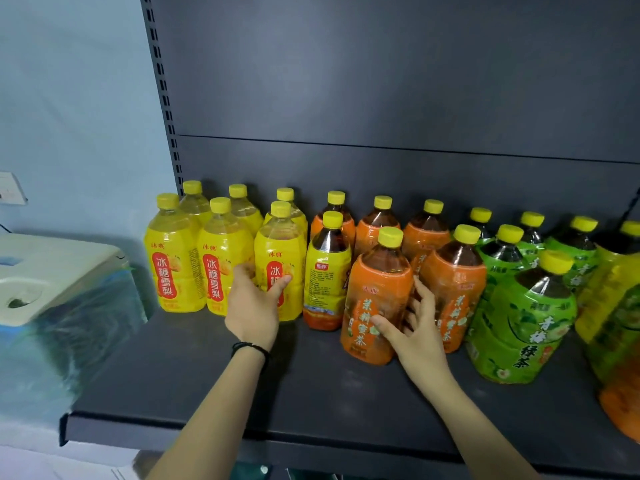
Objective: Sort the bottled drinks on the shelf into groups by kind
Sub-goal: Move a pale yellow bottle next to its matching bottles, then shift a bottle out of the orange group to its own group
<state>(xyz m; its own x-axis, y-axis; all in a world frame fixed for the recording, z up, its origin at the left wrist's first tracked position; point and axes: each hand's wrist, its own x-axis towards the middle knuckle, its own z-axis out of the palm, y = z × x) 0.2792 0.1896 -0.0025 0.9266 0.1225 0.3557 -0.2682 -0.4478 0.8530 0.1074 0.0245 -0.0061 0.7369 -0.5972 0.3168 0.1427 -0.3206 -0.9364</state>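
Note:
Bottles with yellow caps stand in groups on the dark shelf (311,403). Several yellow-labelled pear drinks (175,271) fill the left. Orange-labelled tea bottles (453,282) fill the middle, green-labelled tea bottles (519,327) the right. My left hand (252,306) grips the front yellow bottle (278,251) from the left side, thumb across its label. My right hand (412,323) holds the nearest orange bottle (377,292), thumb on its front and fingers round its right side. A dark-tea bottle with a yellow and orange label (325,271) stands between those two.
A white and blue plastic-wrapped object (52,282) sits left of the shelf, against a light blue wall with a socket (10,188). A slotted upright (162,91) and the dark back panel bound the shelf. Another yellow and orange bottle (620,306) stands at the far right edge.

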